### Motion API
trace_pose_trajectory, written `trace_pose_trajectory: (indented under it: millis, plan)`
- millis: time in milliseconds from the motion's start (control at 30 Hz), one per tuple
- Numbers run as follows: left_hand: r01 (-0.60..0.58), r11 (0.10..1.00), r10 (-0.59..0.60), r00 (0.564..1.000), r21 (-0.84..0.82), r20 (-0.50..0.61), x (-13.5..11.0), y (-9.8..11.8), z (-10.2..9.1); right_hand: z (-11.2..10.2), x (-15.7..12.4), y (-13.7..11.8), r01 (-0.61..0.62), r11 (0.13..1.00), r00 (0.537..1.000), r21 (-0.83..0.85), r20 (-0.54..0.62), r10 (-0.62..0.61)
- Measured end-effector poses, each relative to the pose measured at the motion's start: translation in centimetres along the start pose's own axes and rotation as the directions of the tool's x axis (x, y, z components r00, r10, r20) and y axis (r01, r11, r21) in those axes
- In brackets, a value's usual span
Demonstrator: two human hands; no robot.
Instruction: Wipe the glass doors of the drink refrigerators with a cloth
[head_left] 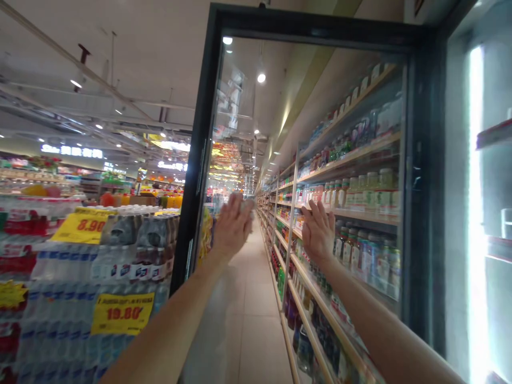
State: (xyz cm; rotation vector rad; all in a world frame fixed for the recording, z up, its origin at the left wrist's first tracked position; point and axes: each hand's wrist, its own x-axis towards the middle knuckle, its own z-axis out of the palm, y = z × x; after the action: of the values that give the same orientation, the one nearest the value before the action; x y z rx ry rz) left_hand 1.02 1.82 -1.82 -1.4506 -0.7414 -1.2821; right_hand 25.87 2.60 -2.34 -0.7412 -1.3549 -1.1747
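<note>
My left hand (234,226) and my right hand (318,232) are raised side by side, palms forward, fingers spread, holding nothing. Both are at the glass pane (248,122) of a black-framed refrigerator door (316,26), which stands open across my view. I cannot tell whether either palm touches the glass. The door's left frame edge (196,170) lies just left of my left hand. Through the pane, bottled drinks and jars on wooden-edged shelves (352,224) lie beyond my right hand.
Shrink-wrapped packs of bottled water (76,277) with yellow price signs (122,313) stand at the left. A tiled aisle floor (248,320) runs ahead along the shelves. A lit refrigerator interior (476,213) with shelves lies at the far right.
</note>
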Motion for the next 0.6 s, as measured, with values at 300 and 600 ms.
trace_pose_trajectory:
  millis: [300, 600]
  plan:
    - [-0.209, 0.975, 0.214, 0.975, -0.08, 0.055, -0.2, 4.7, 1.1, 0.0, 0.0, 0.0, 0.004, 1.0, 1.0, 0.0, 0.007, -0.004]
    - [0.308, 0.951, -0.31, 0.946, -0.035, -0.098, 2.5, -0.5, 1.1, 0.2, 0.0, 0.0, 0.0, 1.0, 1.0, 0.005, -0.001, 0.0]
